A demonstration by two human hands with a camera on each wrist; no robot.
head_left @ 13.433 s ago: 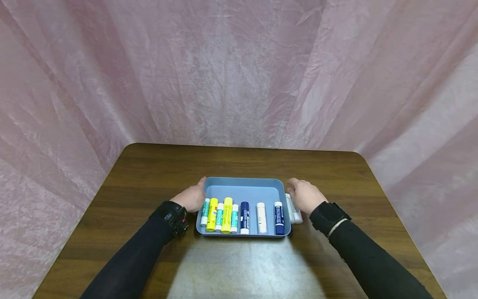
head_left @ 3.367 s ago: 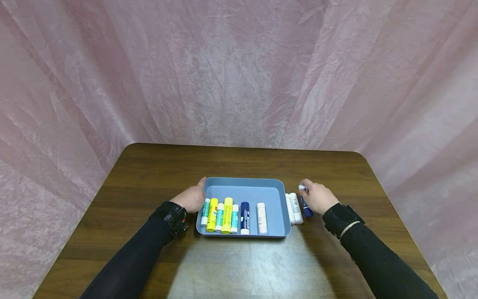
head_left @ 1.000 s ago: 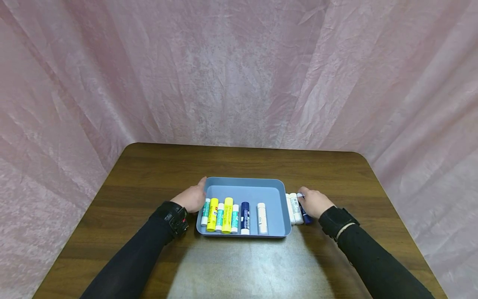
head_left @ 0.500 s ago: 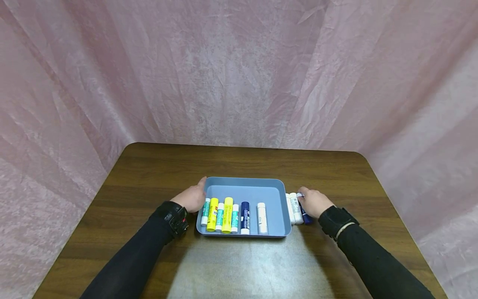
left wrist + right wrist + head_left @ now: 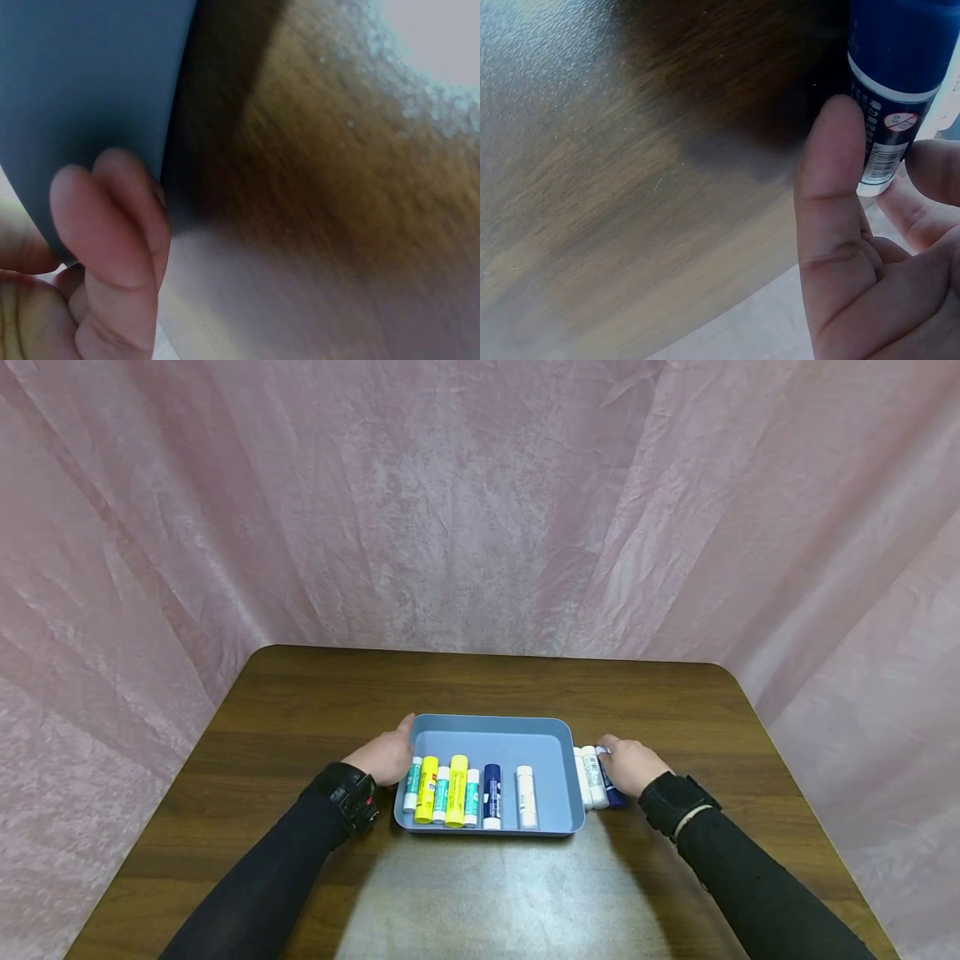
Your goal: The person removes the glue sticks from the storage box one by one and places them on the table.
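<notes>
A blue tray (image 5: pixel 498 739) lies on the table, with several glue sticks side by side along its near part. They are teal-and-white, yellow (image 5: pixel 455 793), dark blue (image 5: pixel 492 797) and white (image 5: pixel 527 797). My left hand (image 5: pixel 386 758) holds the tray's left side; bent fingers (image 5: pixel 105 225) touch its wall in the left wrist view. Right of the tray, two white glue sticks (image 5: pixel 594 781) lie on the table. Beside them my right hand (image 5: pixel 632 766) pinches a dark blue glue stick (image 5: pixel 889 124) between thumb and fingers, partly hidden by the hand in the head view.
The brown wooden table (image 5: pixel 480 685) extends around the tray, with a bright glare patch (image 5: pixel 495 893) in front. Pink cloth (image 5: pixel 450 510) hangs behind and along both sides.
The dark blue glue stick from the tray's right end has come out onto the table. My right hand then slid it left against the white ones. Lately, almost no motion; my left hand stays put.
</notes>
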